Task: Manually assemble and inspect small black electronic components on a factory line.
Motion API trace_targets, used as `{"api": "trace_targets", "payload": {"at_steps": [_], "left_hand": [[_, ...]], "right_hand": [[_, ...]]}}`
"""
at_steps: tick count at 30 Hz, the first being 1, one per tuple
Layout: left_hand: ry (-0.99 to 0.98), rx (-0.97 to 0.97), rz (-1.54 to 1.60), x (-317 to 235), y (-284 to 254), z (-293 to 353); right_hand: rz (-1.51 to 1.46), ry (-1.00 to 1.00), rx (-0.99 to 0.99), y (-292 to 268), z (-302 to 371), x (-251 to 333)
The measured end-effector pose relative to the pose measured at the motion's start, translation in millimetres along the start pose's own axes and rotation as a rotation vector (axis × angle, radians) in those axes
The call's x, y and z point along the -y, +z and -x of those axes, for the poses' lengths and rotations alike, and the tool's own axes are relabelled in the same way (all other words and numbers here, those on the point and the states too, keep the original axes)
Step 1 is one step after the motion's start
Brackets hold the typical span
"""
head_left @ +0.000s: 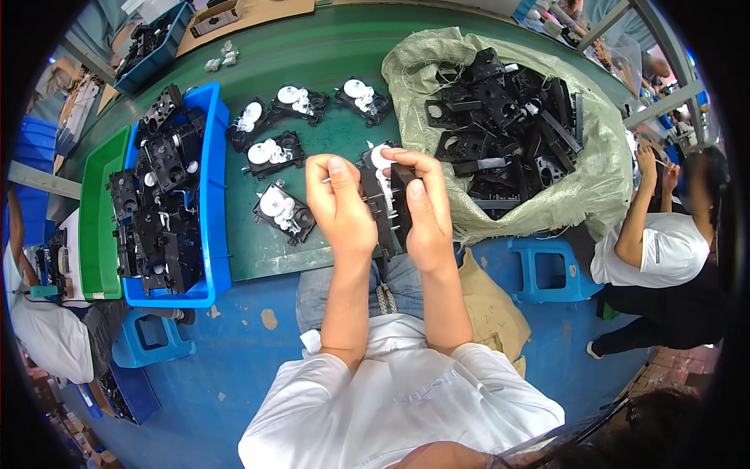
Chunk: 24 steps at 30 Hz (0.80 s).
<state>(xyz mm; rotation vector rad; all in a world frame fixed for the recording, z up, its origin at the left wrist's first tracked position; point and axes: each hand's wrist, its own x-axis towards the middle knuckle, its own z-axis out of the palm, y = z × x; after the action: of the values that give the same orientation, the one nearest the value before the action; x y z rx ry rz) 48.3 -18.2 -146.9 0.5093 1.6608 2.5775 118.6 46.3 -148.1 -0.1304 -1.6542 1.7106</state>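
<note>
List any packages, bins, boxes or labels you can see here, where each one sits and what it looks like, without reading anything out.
Woven sack: right on the table, pale green, open, full of black plastic parts.
Blue bin: left on the table, rectangular, holding black parts.
Green bin: left of the blue bin, rectangular.
Dark blue crate: far left, holding dark parts.
Cardboard box: top edge, small, brown.
No screens or signs show.
</note>
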Motion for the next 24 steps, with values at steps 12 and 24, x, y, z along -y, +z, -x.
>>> {"api": "trace_targets", "payload": {"at_steps": [12, 24], "left_hand": [[-0.023, 0.021, -0.059, -4.3, 11.9, 10.1], [-0.271, 0.444, 0.298, 4.6, -9.2, 0.3]], "right_hand": [[0.018, -0.036, 0.046, -2.5, 1.2, -1.0], [0.200, 0.174, 0.068, -25.6, 4.0, 15.2]]}}
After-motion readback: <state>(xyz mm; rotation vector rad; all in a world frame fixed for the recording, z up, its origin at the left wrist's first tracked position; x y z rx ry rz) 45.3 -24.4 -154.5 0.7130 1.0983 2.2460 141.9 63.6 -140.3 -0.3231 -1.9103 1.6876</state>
